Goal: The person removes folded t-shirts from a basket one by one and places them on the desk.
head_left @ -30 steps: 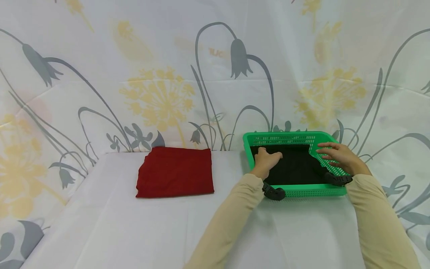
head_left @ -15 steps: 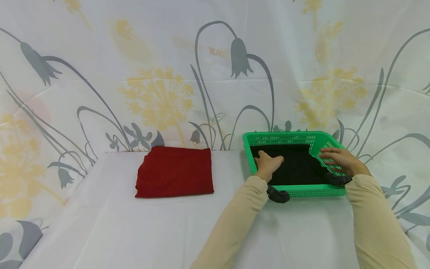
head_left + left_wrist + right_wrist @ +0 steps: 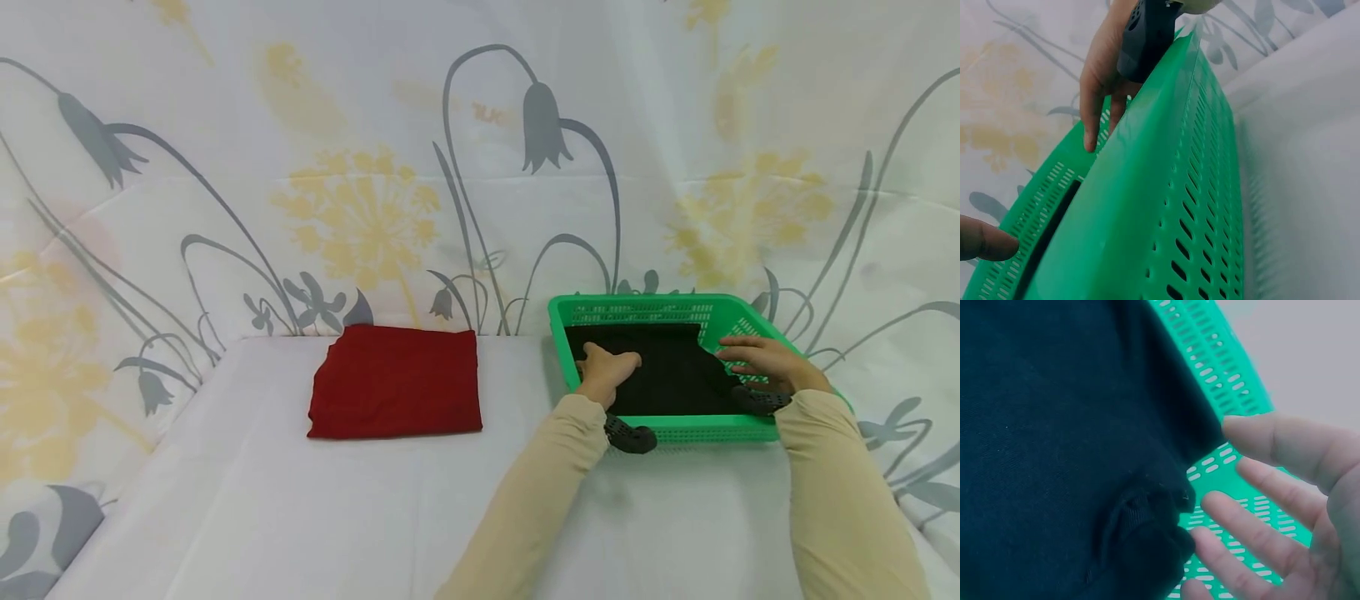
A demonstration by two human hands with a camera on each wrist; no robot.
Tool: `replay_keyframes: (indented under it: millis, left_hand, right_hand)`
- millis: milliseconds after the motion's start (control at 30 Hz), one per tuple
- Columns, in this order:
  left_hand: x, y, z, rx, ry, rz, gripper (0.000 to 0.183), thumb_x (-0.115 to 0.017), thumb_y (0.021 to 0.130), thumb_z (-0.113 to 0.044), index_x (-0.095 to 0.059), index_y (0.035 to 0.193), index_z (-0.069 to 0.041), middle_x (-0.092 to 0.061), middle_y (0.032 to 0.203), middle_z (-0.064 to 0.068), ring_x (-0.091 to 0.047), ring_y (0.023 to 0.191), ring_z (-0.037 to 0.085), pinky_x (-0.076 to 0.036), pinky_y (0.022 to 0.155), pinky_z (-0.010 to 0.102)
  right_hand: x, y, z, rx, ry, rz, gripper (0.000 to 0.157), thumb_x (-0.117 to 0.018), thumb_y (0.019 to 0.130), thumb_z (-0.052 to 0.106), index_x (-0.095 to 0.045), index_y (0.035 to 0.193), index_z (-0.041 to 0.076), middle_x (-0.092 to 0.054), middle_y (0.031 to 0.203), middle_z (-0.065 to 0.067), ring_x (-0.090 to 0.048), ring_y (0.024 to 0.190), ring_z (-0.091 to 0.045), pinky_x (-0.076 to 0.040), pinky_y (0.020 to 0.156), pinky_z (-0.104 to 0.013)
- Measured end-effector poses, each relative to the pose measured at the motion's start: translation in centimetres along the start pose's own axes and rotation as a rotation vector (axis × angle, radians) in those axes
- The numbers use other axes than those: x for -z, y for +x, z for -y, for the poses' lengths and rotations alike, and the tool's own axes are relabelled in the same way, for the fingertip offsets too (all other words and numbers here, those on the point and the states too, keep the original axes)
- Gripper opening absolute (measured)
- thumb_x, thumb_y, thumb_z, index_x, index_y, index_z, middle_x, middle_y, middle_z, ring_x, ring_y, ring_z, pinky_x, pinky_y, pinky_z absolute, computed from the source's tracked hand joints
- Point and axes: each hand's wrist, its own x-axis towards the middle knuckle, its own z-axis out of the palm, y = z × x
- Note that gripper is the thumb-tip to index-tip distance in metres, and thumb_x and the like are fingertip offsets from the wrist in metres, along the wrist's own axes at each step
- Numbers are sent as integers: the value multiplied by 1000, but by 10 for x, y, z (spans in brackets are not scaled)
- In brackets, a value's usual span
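Folded black fabric, apparently a garment with a small ribbed bit at one edge, lies in the green plastic basket. In the head view my left hand is over the left part of the black garment, thumb and fingers spread. Its fingertips are partly hidden there; one straight digit shows in the left wrist view. My right hand is inside the basket's right end. In the right wrist view its fingers are spread beside the garment's uneven edge, the fingertips at or very near the cloth.
A folded red cloth lies flat on the white table cover, left of the basket. Behind the table hangs a flower-printed curtain. The basket's perforated walls rise around both hands.
My left hand has shifted slightly right and down over the black garment. My right hand has sunk a little lower at the basket's right end. The red cloth stays put.
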Motion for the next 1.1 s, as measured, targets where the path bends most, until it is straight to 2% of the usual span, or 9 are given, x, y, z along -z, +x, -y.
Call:
replay_keyframes:
  millis: [200, 433, 700, 867, 1100]
  left_hand:
    - [-3, 2, 1, 40, 1, 26, 89, -72, 83, -22, -18, 153, -7, -18, 153, 22, -24, 138, 39, -34, 102, 53]
    - [-4, 2, 2, 94, 16, 25, 91, -73, 84, -20, -16, 154, -7, -21, 151, 24, -25, 136, 43, -36, 102, 52]
    - [-4, 2, 1, 95, -2, 27, 92, -73, 83, -17, -15, 153, -5, -23, 150, 25, -27, 135, 42, -38, 101, 51]
    - [-3, 4, 1, 92, 13, 34, 91, -73, 83, -16, -15, 153, -5, -25, 149, 26, -28, 135, 41, -39, 99, 50]
    - [-4, 6, 2, 121, 71, 55, 92, -72, 84, -19, -14, 154, -5, -29, 148, 23, -30, 136, 37, -39, 100, 47]
  right_hand:
    - [2, 2, -1, -14, -11, 9, 70, -40, 105, 30, -3, 149, -11, -1, 150, -39, -12, 135, -56, -32, 102, -59]
    - [0, 5, -5, 47, -122, 63, 67, -39, 105, 22, -5, 144, -20, 1, 144, -46, -11, 130, -62, -23, 103, -65]
    - [0, 7, -11, 34, -220, 55, 70, -41, 104, 27, -8, 143, -21, -4, 143, -47, -13, 129, -62, -30, 98, -67]
    - [1, 8, -15, 52, -238, 52, 69, -40, 104, 27, -9, 143, -21, -6, 143, -47, -14, 128, -63, -28, 98, -68]
    - [1, 8, -18, 57, -243, 54, 71, -43, 103, 25, -9, 142, -23, -3, 143, -47, -12, 127, -65, -26, 97, -70]
